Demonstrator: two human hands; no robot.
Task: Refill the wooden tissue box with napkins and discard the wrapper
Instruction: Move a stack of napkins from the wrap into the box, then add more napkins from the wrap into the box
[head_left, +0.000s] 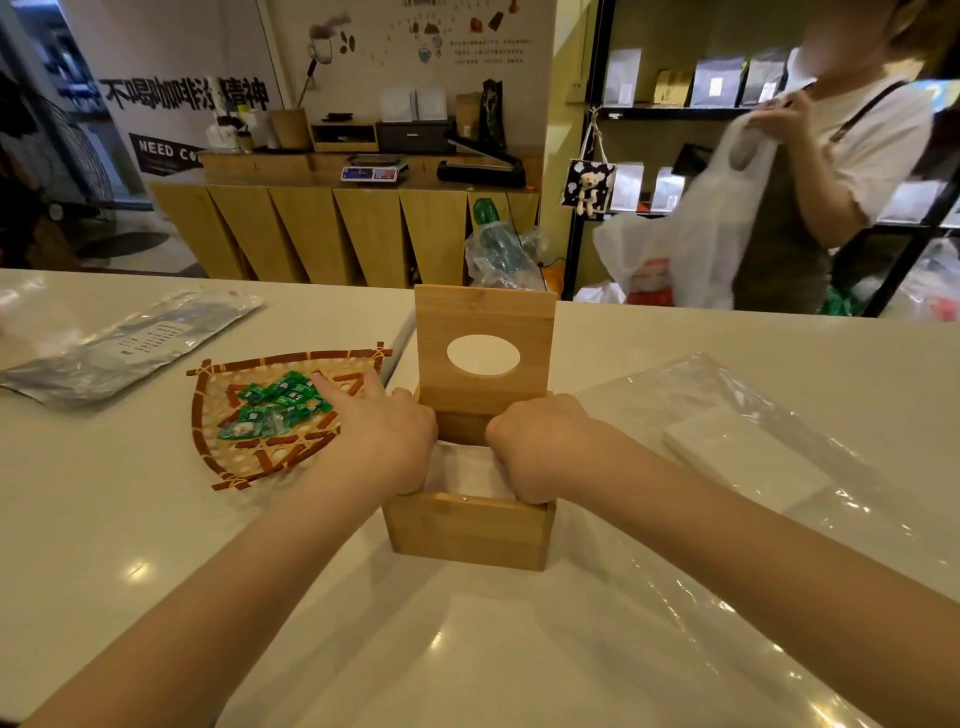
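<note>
- Wooden tissue box: stands at centre frame on the white counter. Its hinged lid is raised upright at the far side, oval opening facing the camera.
- Napkins: a white stack sits inside the box, visible between the two hands.
- Left hand: fingers reach down inside the left side of the box, against the napkins. Whether they pinch or only press cannot be told.
- Right hand: fingers curled down inside the right side of the box, onto the napkins. Grip likewise cannot be told.
- Clear plastic wrapper: lies flat on the counter, right of the box, with a remaining white napkin stack on it.
- Woven bamboo tray: left of the box, holding green wrapped candies.
- Silver foil pouch: upper left of the counter.
- Second person: upper right, behind the counter, holding a white plastic bag.
</note>
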